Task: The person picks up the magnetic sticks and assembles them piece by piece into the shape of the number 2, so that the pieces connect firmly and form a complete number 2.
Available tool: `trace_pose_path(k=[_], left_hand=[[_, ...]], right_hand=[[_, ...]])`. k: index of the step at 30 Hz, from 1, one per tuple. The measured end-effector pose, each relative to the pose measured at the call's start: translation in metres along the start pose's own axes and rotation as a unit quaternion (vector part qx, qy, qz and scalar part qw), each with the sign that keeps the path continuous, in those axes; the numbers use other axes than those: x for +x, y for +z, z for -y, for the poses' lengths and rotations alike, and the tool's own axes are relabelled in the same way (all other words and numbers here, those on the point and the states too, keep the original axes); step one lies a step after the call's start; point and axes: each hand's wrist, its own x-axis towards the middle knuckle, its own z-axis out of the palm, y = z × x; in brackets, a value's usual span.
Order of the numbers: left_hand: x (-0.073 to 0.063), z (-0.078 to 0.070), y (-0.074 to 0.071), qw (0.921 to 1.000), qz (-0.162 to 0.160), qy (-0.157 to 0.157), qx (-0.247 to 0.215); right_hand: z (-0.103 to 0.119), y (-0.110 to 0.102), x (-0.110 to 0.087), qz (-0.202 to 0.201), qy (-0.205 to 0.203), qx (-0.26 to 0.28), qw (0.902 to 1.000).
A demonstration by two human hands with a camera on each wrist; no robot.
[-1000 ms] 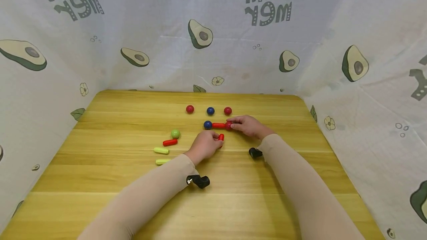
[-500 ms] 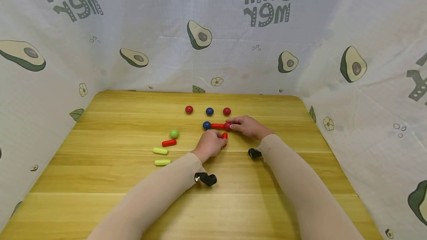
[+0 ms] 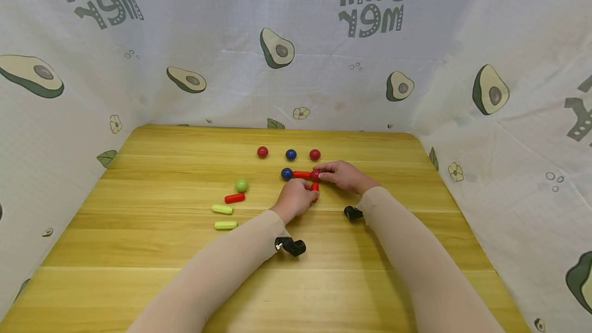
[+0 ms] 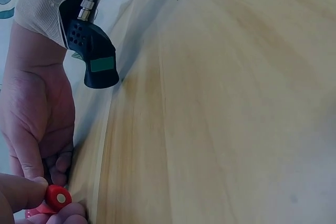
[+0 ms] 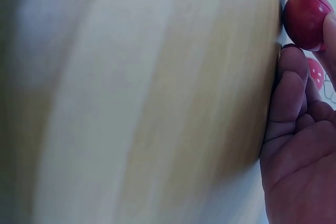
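My left hand (image 3: 296, 199) pinches a red rod (image 3: 315, 192), pointed away from me. In the left wrist view, the rod's end (image 4: 60, 198) shows a pale disc. My right hand (image 3: 344, 176) holds a dark red ball (image 3: 316, 175) between thumb and fingers, seen closer as a glossy ball (image 5: 306, 21) in the right wrist view. That ball sits at the right end of another red rod (image 3: 302, 174), with a blue ball (image 3: 287, 173) at its left end. The held rod's far end is right below the red ball; whether they touch, I cannot tell.
Behind the hands stand a red ball (image 3: 262, 152), a blue ball (image 3: 291, 154) and another red ball (image 3: 315, 154). To the left lie a green ball (image 3: 242, 185), a red rod (image 3: 235, 198) and two yellow-green rods (image 3: 222, 209). Patterned cloth (image 3: 231, 102) surrounds the wooden table (image 3: 152, 189).
My left hand has moved right with its red rod, bringing the rod's far end close under the red ball. The right hand stays at that ball.
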Motion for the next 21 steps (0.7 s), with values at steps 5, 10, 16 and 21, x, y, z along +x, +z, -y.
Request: trace_pose_path(k=[5,10,16,21], left_hand=[[0.0027,-0.0009,0.0009,0.9999,0.004,-0.008,-0.01],[0.0054,-0.0014,0.002,0.9994,0.006,-0.015,-0.029],[0.0068,-0.0004,0.0039,0.9989,-0.001,-0.014,-0.045],[0.0058,0.0013,0.0056,0.9986,-0.015,-0.003,-0.051]], right_hand=[[-0.0014,0.0001,0.0004,0.001,0.003,0.007,1.0],[-0.0038,-0.0002,0.0019,0.002,-0.003,0.001,1.0],[-0.0043,-0.0009,0.0022,0.003,-0.014,-0.008,0.9999],[-0.0039,-0.0012,0.0022,0.002,-0.017,-0.01,0.9998]])
